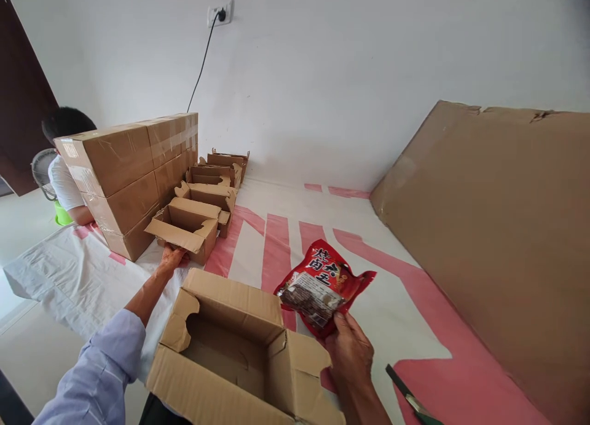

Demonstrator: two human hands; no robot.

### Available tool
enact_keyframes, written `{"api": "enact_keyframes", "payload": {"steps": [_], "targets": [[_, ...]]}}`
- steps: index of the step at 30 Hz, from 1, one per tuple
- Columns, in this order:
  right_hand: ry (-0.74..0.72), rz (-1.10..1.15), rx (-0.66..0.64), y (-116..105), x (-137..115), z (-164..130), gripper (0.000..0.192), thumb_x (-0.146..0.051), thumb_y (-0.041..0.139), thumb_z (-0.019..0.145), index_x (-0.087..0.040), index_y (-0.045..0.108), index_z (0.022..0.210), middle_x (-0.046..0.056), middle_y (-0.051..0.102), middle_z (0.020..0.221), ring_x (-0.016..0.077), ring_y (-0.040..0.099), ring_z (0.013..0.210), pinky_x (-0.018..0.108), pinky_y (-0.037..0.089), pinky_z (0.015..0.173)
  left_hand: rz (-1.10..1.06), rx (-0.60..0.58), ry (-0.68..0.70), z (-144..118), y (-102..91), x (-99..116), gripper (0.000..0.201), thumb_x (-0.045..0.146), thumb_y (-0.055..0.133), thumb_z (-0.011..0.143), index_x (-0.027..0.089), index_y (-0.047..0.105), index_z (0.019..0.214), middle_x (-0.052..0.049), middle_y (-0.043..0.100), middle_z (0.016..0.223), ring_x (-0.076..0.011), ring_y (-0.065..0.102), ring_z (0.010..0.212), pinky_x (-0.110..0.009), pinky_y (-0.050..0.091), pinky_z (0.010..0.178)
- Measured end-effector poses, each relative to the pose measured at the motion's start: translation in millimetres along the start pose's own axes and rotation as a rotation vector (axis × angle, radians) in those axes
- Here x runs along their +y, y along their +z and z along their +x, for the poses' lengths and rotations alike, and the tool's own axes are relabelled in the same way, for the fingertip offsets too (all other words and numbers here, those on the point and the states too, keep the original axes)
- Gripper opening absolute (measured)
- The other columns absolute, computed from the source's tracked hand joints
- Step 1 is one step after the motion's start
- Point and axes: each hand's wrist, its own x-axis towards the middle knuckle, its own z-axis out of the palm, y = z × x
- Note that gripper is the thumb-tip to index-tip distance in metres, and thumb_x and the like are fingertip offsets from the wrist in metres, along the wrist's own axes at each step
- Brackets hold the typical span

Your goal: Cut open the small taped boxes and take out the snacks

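My right hand (353, 350) is closed on the lower edge of a red food pouch (318, 283) with a clear window showing dark brown contents. The pouch is tilted, just above the table and beside an open cardboard box (235, 326). That box stands in front of me with its flaps out; the part of its floor that shows is bare. My left hand (173, 257) reaches forward and grips the near side of a smaller-looking open carton (187, 225), its fingers partly hidden under the flap.
Several open cartons (209, 194) stand in a row behind, beside stacked taped boxes (120, 166). A person (67, 173) is behind the stack. A large cardboard sheet (498, 228) leans at right. A dark green-handled tool (412, 400) lies on the pink-and-white cover (369, 333).
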Motion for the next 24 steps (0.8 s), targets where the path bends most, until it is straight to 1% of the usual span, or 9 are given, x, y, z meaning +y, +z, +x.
{"api": "enact_keyframes", "payload": {"steps": [3, 7, 12, 14, 15, 18, 21, 23, 24], "targets": [[-0.042, -0.032, -0.020, 1.9, -3.8, 0.3, 0.068, -0.063, 0.080, 0.069, -0.014, 0.077, 0.117, 0.006, 0.077, 0.100, 0.0241, 0.069, 0.093, 0.036, 0.061, 0.079, 0.073, -0.070, -0.003, -15.8, -14.4, 2.6, 0.040, 0.048, 0.076, 0.080, 0.014, 0.064, 0.098, -0.014, 0.078, 0.091, -0.0253, 0.077, 0.087, -0.031, 0.060, 0.072], [-0.068, -0.038, -0.075, 10.4, -11.8, 2.8, 0.064, -0.066, 0.075, 0.068, -0.014, 0.078, 0.106, 0.005, 0.076, 0.095, 0.0223, 0.068, 0.087, 0.036, 0.060, 0.076, 0.186, -0.113, 0.013, -41.1, -37.4, 9.3, 0.040, 0.044, 0.076, 0.074, 0.015, 0.068, 0.100, -0.015, 0.079, 0.108, -0.0289, 0.075, 0.098, -0.031, 0.059, 0.071], [-0.089, -0.079, -0.113, 17.5, -21.4, 1.0, 0.059, -0.064, 0.076, 0.064, -0.015, 0.078, 0.097, 0.004, 0.076, 0.090, 0.0225, 0.068, 0.085, 0.035, 0.059, 0.076, 0.279, -0.170, 0.124, -86.0, -61.2, 31.8, 0.026, 0.037, 0.078, 0.070, 0.017, 0.074, 0.086, -0.008, 0.079, 0.095, -0.0295, 0.072, 0.101, -0.031, 0.057, 0.074], [-0.086, -0.071, -0.170, 14.7, -21.8, -3.0, 0.056, -0.066, 0.074, 0.068, -0.017, 0.077, 0.095, 0.003, 0.075, 0.084, 0.0222, 0.068, 0.080, 0.034, 0.059, 0.072, 0.303, -0.201, 0.246, -116.1, -68.5, 44.6, 0.022, 0.037, 0.076, 0.076, 0.017, 0.077, 0.085, -0.006, 0.079, 0.094, -0.0270, 0.072, 0.099, -0.031, 0.057, 0.079], [-0.092, -0.071, -0.204, 12.3, -21.5, -5.6, 0.055, -0.066, 0.073, 0.070, -0.018, 0.077, 0.095, 0.002, 0.075, 0.082, 0.0223, 0.069, 0.079, 0.033, 0.059, 0.070, 0.330, -0.237, 0.354, -133.9, -71.4, 50.4, 0.024, 0.039, 0.074, 0.080, 0.017, 0.079, 0.088, -0.006, 0.079, 0.096, -0.0258, 0.072, 0.098, -0.032, 0.057, 0.081], [-0.113, -0.115, -0.267, 3.4, -20.0, -14.2, 0.054, -0.069, 0.070, 0.073, -0.019, 0.077, 0.094, 0.002, 0.075, 0.079, 0.0232, 0.070, 0.076, 0.032, 0.057, 0.063, 0.429, -0.469, 0.648, -191.9, -76.0, 59.0, 0.032, 0.045, 0.071, 0.091, 0.019, 0.080, 0.106, -0.007, 0.079, 0.107, -0.0236, 0.073, 0.099, -0.033, 0.057, 0.087], [-0.104, -0.167, -0.269, -2.9, -21.4, -22.5, 0.055, -0.071, 0.071, 0.073, -0.019, 0.077, 0.092, 0.002, 0.076, 0.080, 0.0219, 0.068, 0.073, 0.030, 0.056, 0.060, 0.692, -0.641, 0.828, -240.0, -71.7, 51.2, 0.048, 0.050, 0.078, 0.088, 0.021, 0.072, 0.127, -0.010, 0.075, 0.125, -0.0284, 0.070, 0.115, -0.039, 0.056, 0.097], [-0.094, -0.181, -0.275, -3.9, -25.1, -27.1, 0.055, -0.071, 0.071, 0.073, -0.019, 0.077, 0.092, 0.003, 0.077, 0.081, 0.0208, 0.067, 0.071, 0.029, 0.055, 0.060, 0.916, -0.679, 0.884, -259.5, -64.2, 41.7, 0.050, 0.045, 0.081, 0.088, 0.021, 0.067, 0.130, -0.012, 0.073, 0.127, -0.0305, 0.068, 0.118, -0.042, 0.054, 0.100], [-0.113, -0.193, -0.287, -3.7, -27.8, -28.9, 0.055, -0.071, 0.070, 0.074, -0.019, 0.077, 0.092, 0.003, 0.077, 0.082, 0.0207, 0.067, 0.071, 0.030, 0.055, 0.061, 1.017, -0.677, 0.887, -265.5, -60.0, 37.4, 0.045, 0.040, 0.081, 0.089, 0.021, 0.067, 0.127, -0.011, 0.073, 0.123, -0.0304, 0.068, 0.116, -0.043, 0.054, 0.099]]}}
